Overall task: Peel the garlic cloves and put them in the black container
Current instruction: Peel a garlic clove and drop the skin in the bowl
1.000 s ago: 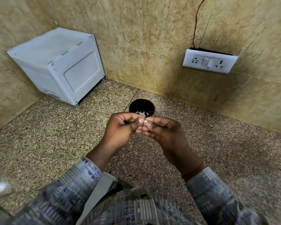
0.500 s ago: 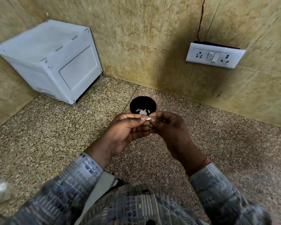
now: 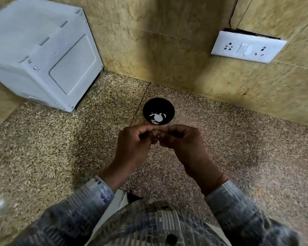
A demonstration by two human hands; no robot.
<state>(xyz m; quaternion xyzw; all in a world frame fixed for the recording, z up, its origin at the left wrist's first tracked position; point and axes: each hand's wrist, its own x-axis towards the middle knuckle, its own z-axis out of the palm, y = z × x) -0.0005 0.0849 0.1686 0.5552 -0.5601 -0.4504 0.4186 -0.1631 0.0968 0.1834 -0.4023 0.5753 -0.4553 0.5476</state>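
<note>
Since half a second ago the hands have shifted only slightly. They still meet fingertip to fingertip over the table (image 3: 60,157), but the pale sliver that showed between them is now almost covered. The left hand (image 3: 135,142) and right hand (image 3: 181,141) are both curled, their tips pinched together on the garlic clove (image 3: 158,137), of which only a small pale speck shows. Whether its skin is off yet, I cannot tell.

The black container (image 3: 150,105) stands on the table just beyond the hands, near the wall (image 3: 167,50), with several peeled cloves (image 3: 157,118) already lying in its bottom.

The main risk is the clove slipping. It is small and likely slick once bared, and a hard pull at the skin could shoot it out onto the speckled table (where it would be hard to spot). Bits of skin could also drop into the container, since the hands work so close to its rim. A careless reach forward might knock the container, which looks light.

A white appliance (image 3: 43,50) sits well off to the left, and a switch plate (image 3: 247,47) is on the wall to the right. Neither lies between the hands and the container.
</note>
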